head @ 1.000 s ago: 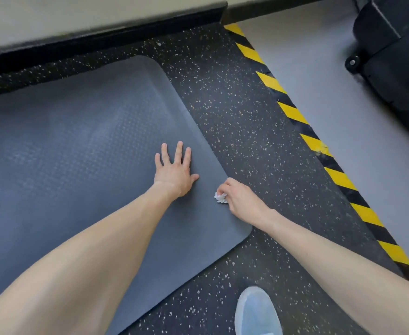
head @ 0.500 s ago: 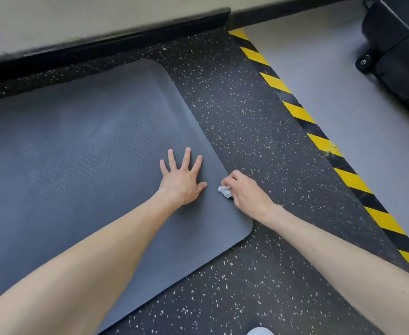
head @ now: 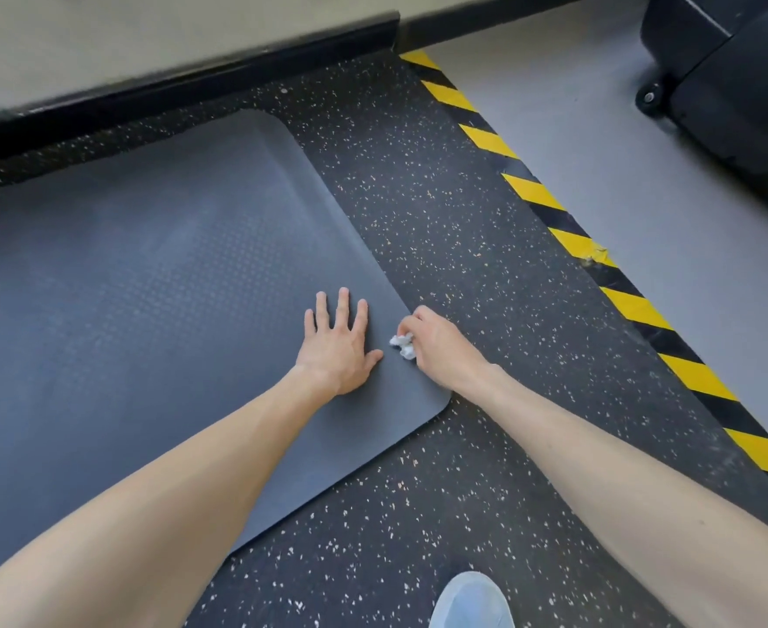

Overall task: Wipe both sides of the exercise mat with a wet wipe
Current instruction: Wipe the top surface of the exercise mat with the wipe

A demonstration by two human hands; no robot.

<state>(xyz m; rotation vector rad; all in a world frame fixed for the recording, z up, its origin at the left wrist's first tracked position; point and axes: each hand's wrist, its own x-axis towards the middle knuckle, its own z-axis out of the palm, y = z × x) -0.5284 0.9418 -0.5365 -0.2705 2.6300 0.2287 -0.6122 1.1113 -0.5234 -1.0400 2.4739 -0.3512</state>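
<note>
Head view. Looks down on a grey exercise mat (head: pixel 146 287) laid flat on the speckled rubber floor (head: pixel 441 210), its rounded near corner towards the shoe (head: pixel 470 602) at the bottom edge.

Presses the left hand (head: pixel 337 346) palm-down on the mat just inside its right edge, fingers (head: pixel 342 305) straight and spread, grip wide and holding nothing. Probably there to pin the mat, so that rubbing does not drag or ruck it.

Holds a crumpled white wet wipe (head: pixel 402 345) in the right hand (head: pixel 441 346), grip closed round the wad with fingers curled. Touches the wad to the mat at its right border, just beside the left thumb. Sets the pinning hand close to the wipe, likely so that the thin border lies firm where the pressure falls.

Judged as wiping the upper face near its right edge. Underside not yet turned up, so seemingly much of the task left.

Beyond the mat, well apart from both hands: yellow-and-black tape (head: pixel 532 192), a pale grey lane (head: pixel 600 151), a dark wheeled machine (head: pixel 736 83) at top right. Along the top, a black skirting (head: pixel 192 88).
</note>
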